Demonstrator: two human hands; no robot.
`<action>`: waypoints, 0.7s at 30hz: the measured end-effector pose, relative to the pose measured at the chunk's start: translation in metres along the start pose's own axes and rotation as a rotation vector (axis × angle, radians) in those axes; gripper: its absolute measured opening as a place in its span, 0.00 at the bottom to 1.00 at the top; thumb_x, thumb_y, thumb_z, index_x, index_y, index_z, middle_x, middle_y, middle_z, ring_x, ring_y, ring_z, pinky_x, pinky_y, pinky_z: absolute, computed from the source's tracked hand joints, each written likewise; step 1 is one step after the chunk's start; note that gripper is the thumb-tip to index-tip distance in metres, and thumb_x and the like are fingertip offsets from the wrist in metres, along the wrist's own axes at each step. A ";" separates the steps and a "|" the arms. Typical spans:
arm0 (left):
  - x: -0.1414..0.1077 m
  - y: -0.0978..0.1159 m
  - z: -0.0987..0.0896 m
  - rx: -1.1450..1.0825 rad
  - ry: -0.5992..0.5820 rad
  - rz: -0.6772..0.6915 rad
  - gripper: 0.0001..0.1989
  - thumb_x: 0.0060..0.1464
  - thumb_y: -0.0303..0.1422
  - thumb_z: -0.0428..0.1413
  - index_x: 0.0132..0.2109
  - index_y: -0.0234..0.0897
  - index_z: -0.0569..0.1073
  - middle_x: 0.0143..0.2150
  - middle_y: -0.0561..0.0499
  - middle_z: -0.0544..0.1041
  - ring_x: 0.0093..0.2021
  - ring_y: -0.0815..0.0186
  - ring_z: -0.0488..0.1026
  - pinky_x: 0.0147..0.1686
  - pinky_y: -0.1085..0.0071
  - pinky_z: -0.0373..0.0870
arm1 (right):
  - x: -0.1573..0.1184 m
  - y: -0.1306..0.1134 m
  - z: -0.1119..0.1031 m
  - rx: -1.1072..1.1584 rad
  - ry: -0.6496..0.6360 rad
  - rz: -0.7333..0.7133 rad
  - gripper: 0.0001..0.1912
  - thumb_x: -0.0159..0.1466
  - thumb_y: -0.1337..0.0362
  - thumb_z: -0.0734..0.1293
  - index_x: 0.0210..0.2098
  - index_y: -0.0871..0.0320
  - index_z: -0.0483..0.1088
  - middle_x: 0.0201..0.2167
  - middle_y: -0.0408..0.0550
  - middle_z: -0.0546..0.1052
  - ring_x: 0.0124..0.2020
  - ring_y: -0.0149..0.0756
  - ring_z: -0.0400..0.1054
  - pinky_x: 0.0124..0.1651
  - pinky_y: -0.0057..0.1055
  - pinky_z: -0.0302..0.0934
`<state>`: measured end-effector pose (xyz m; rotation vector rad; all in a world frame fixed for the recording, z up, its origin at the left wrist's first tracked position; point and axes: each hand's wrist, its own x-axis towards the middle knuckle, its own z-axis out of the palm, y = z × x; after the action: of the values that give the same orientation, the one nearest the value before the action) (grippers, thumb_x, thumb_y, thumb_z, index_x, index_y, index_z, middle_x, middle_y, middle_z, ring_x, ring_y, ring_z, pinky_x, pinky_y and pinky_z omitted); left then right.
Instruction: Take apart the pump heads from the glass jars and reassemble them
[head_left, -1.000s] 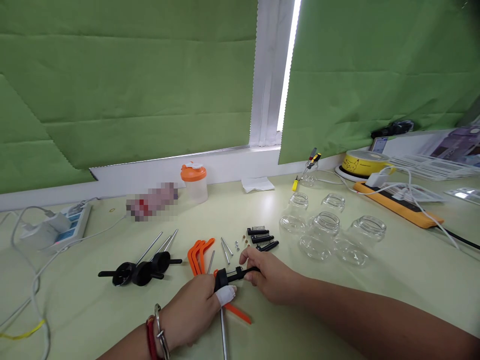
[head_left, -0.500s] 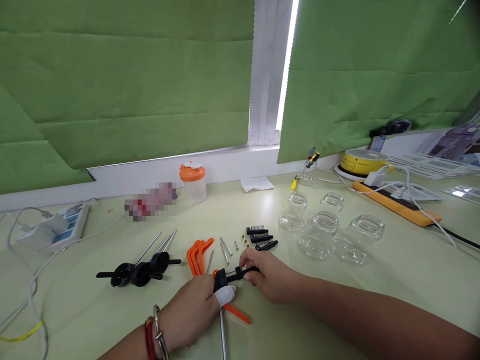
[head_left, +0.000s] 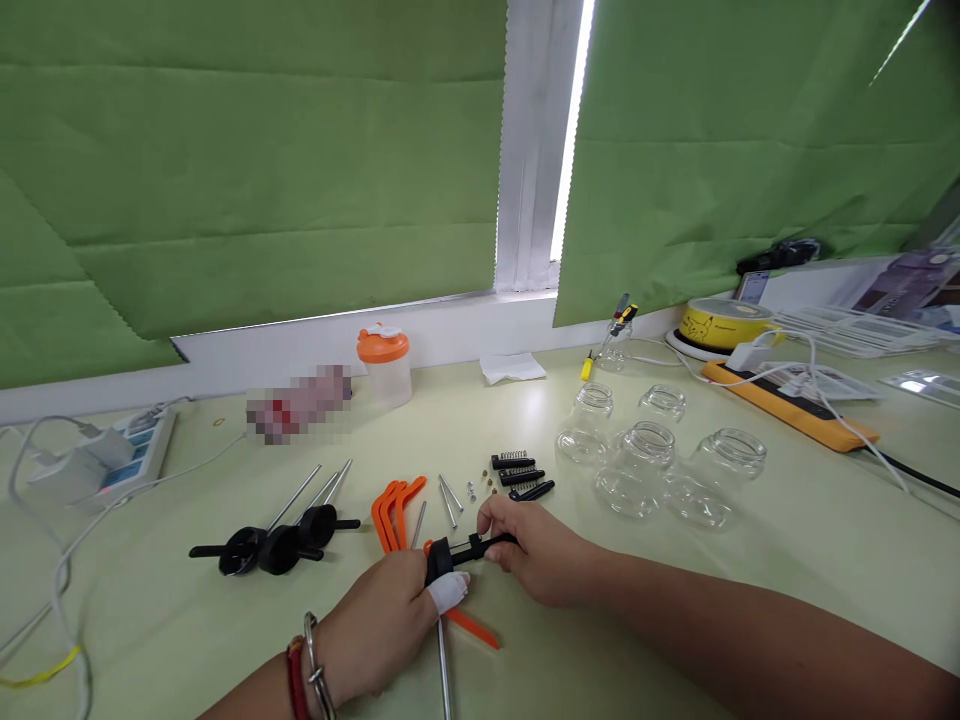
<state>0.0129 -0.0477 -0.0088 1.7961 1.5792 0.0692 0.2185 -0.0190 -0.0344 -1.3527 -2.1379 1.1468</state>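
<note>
My left hand [head_left: 405, 610], its thumb wrapped in white, is closed round a black round plastic cap piece [head_left: 439, 562] with a black arm. My right hand [head_left: 525, 545] pinches the far end of that arm [head_left: 472, 551] between thumb and fingers. A long metal rod [head_left: 444, 665] and an orange lever [head_left: 474, 630] extend below the left hand; how they join the cap is hidden by it. Just beyond lie several orange levers [head_left: 390, 515], some screws [head_left: 448, 505], tiny metal bits [head_left: 472, 492] and black pieces with springs [head_left: 519, 476].
More black caps with rods [head_left: 281, 547] lie at left. Several clear glass jars [head_left: 636, 475] stand at right, near an orange power strip [head_left: 795, 405]. Behind are a lidded shaker cup [head_left: 386, 365], a tissue [head_left: 513, 368] and screwdrivers [head_left: 616, 325]. Cables [head_left: 64, 570] run along the left side.
The view has shifted very slightly. Both hands keep the same hold on the black cap piece, with no other visible movement.
</note>
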 end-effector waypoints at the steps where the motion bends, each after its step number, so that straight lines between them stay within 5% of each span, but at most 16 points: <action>1: 0.000 0.000 0.000 0.027 0.011 0.020 0.23 0.53 0.54 0.43 0.25 0.39 0.58 0.21 0.56 0.57 0.20 0.69 0.54 0.20 0.73 0.50 | 0.000 -0.001 0.000 -0.001 -0.003 0.010 0.10 0.60 0.68 0.62 0.42 0.54 0.64 0.36 0.45 0.71 0.33 0.33 0.62 0.33 0.27 0.54; 21: 0.000 0.001 -0.001 -0.026 -0.020 0.047 0.23 0.53 0.53 0.42 0.27 0.39 0.63 0.20 0.56 0.57 0.20 0.69 0.54 0.20 0.72 0.50 | 0.001 0.000 0.003 -0.012 0.034 -0.001 0.09 0.59 0.68 0.62 0.40 0.55 0.63 0.34 0.45 0.72 0.34 0.34 0.63 0.34 0.28 0.54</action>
<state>0.0130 -0.0467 -0.0075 1.8087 1.5152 0.0934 0.2158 -0.0195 -0.0359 -1.3665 -2.1245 1.1050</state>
